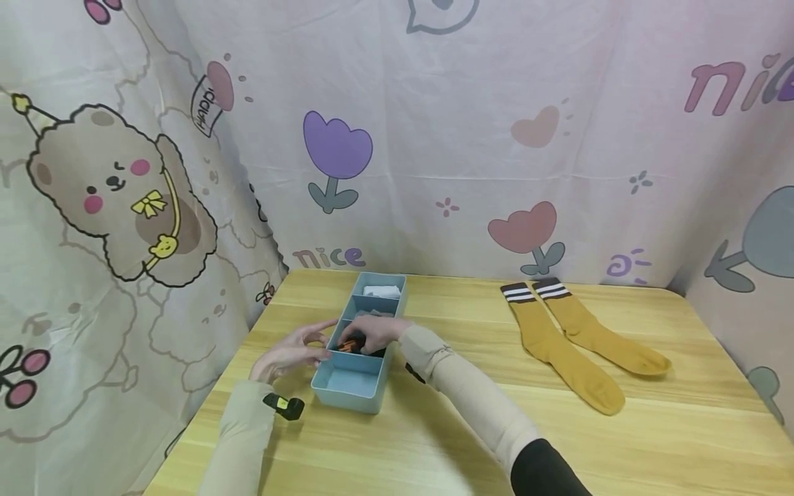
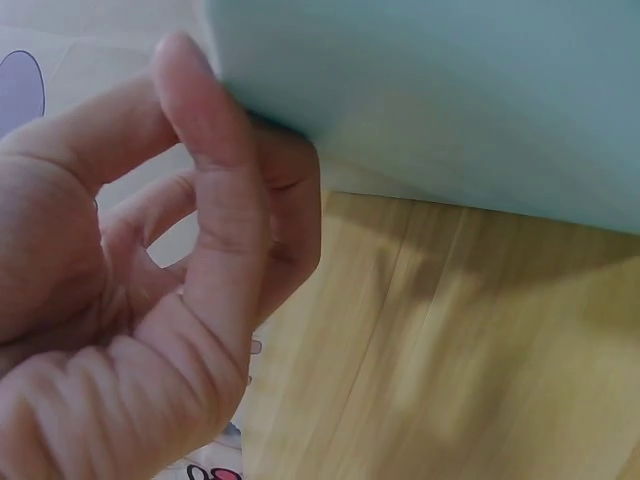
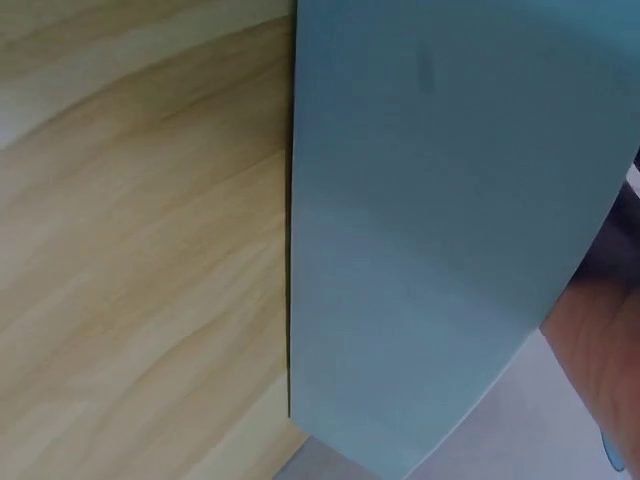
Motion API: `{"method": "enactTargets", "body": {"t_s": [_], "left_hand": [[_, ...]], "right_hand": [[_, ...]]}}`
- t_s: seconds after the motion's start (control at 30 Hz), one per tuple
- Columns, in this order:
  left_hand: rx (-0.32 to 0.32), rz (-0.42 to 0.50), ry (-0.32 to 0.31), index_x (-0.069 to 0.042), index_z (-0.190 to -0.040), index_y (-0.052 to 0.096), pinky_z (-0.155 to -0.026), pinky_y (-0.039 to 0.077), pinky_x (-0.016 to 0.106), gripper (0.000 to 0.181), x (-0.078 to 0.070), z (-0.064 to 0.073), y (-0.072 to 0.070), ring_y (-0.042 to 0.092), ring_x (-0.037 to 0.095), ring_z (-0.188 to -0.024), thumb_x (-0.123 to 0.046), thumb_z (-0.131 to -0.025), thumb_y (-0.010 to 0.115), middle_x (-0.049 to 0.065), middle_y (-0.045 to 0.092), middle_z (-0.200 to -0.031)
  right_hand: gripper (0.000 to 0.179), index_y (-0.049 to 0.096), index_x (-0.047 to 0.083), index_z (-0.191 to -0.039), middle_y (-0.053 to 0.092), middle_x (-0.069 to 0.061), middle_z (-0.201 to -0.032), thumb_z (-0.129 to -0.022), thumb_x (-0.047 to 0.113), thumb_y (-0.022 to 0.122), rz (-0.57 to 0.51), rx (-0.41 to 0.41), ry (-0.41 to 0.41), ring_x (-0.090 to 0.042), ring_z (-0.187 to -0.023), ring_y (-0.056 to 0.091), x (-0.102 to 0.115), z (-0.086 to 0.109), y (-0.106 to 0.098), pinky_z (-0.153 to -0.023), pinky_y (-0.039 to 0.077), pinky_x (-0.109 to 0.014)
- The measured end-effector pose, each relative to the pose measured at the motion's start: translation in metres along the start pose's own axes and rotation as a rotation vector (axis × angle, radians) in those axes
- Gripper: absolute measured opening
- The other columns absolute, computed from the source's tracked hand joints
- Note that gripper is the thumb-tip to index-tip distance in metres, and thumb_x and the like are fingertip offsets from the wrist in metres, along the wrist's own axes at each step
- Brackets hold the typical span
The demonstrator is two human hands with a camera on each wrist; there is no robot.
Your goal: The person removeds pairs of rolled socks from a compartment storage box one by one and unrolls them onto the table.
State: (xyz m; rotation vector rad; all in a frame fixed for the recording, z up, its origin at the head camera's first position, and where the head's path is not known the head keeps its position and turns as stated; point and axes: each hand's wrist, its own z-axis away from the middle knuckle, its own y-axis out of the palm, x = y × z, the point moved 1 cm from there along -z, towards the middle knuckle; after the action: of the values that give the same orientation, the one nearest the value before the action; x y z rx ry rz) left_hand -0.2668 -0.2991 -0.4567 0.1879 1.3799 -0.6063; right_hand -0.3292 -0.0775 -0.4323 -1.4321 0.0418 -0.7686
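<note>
On my head feed the pale blue box [image 1: 347, 401] sits on the wooden table [image 1: 682, 427] left of the middle, and I take it as the hub of my clock, twelve pointing away from the person. It is one long tray split into four compartments running from six to twelve. The left hand [image 1: 291, 353] is at nine o'clock, fingers apart and loosely bent, against the box's outer wall; my left wrist view shows them right at that wall, wrapped around nothing. The right hand [image 1: 377, 331] comes in from four o'clock, over the rim, with its fingers down in the second compartment from the six o'clock end, on a dark-and-orange bundle [image 1: 351, 345]. I cannot tell whether they pinch it or just press on it, since my right wrist view is mostly filled by the box's side. The two hands are apart from each other. A greyish item [image 1: 372, 314] lies in the next compartment towards twelve, and a white folded item [image 1: 381, 291] lies in the last one. Well away at three o'clock, two mustard socks [image 1: 552, 337] with striped cuffs lie flat side by side, toes towards four. A printed curtain [image 1: 422, 138] hangs beyond twelve, its cartoon bear [image 1: 118, 193] at ten.
</note>
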Motion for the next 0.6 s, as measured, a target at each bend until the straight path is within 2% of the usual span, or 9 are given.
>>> {"method": "enactTargets", "body": {"t_s": [0.13,0.27,0.4,0.53,0.6], "left_hand": [[-0.012,0.006,0.000,-0.002,-0.160,0.018,-0.068,0.056,0.022,0.081,0.000,0.001,0.000,0.062,0.011,-0.080,0.000,-0.092,0.064,0.006,0.055,-0.106],[-0.068,0.036,-0.048,0.000,-0.159,0.019,-0.067,0.055,0.021,0.086,-0.005,0.002,0.003,0.062,0.011,-0.079,0.004,-0.087,0.065,0.005,0.054,-0.101],[-0.204,0.028,-0.084,0.001,-0.157,0.025,-0.066,0.055,0.023,0.087,-0.019,0.005,0.009,0.060,0.009,-0.073,0.007,-0.082,0.068,0.005,0.053,-0.096],[-0.357,-0.029,-0.056,-0.001,-0.153,0.037,-0.065,0.055,0.024,0.081,-0.041,0.008,0.016,0.059,0.010,-0.071,0.007,-0.080,0.071,0.006,0.052,-0.097],[-0.402,-0.071,-0.030,-0.002,-0.151,0.040,-0.065,0.057,0.025,0.079,-0.055,0.007,0.022,0.059,0.010,-0.070,0.006,-0.080,0.072,0.009,0.053,-0.099]], "right_hand": [[0.047,0.066,0.014,-0.133,0.067,-0.003,-0.134,-0.088,0.003,0.067,-0.115,-0.112,-0.047,-0.016,-0.119,0.058,-0.001,0.007,0.000,-0.109,0.045,-0.033],[0.044,0.066,0.008,-0.129,0.069,-0.009,-0.128,-0.086,0.001,0.066,-0.281,-0.288,-0.144,-0.019,-0.109,0.061,-0.003,0.019,-0.002,-0.098,0.049,-0.027],[0.046,0.066,0.004,-0.128,0.068,-0.014,-0.129,-0.082,0.003,0.065,-0.412,-0.492,-0.204,-0.022,-0.112,0.061,-0.006,0.037,-0.001,-0.100,0.048,-0.027],[0.051,0.063,-0.001,-0.131,0.064,-0.022,-0.132,-0.080,0.002,0.063,-0.613,-0.669,-0.205,-0.020,-0.111,0.060,-0.010,0.062,0.001,-0.098,0.050,-0.029],[0.051,0.061,-0.004,-0.131,0.063,-0.027,-0.131,-0.080,0.000,0.063,-0.706,-0.749,-0.214,-0.014,-0.106,0.060,-0.011,0.075,0.000,-0.093,0.051,-0.027]]}}
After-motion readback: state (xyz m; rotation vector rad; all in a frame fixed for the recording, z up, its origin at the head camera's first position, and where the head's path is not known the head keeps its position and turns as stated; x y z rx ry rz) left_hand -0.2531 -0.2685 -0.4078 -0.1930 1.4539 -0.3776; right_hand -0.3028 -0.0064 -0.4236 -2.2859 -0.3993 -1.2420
